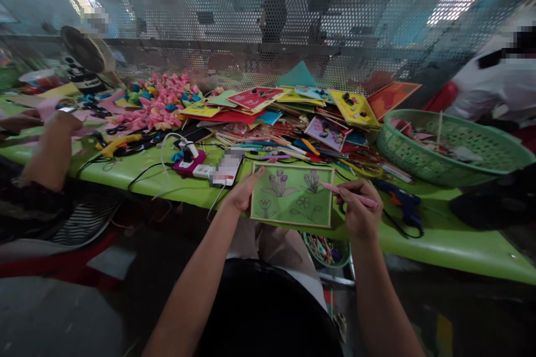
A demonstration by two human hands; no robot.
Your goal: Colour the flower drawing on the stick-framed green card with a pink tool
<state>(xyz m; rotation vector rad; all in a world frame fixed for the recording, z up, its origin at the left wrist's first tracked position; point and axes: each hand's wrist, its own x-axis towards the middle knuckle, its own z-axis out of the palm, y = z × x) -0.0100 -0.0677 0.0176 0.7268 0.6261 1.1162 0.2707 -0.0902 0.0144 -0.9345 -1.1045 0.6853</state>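
Observation:
A green card with a pale border (288,213) is tilted up at the table's front edge, with drawn flowers on it. The two upper flowers carry purple colour; the lower two show only dark outlines. My left hand (245,189) grips the card by its left edge, thumb on the front. Closed around a pink marker (364,199), my right hand (362,209) is at the card's right side. The marker's tip points at the upper right flower; whether it touches the card I cannot tell.
Behind the card lie a phone (228,167), a purple power strip (190,163), pens and stacked colourful cards (255,99). Pink paper flowers (163,97) heap further left. A green basket (456,170) and a blue glue gun (404,201) stand right. Another person's hand (61,125) works at far left.

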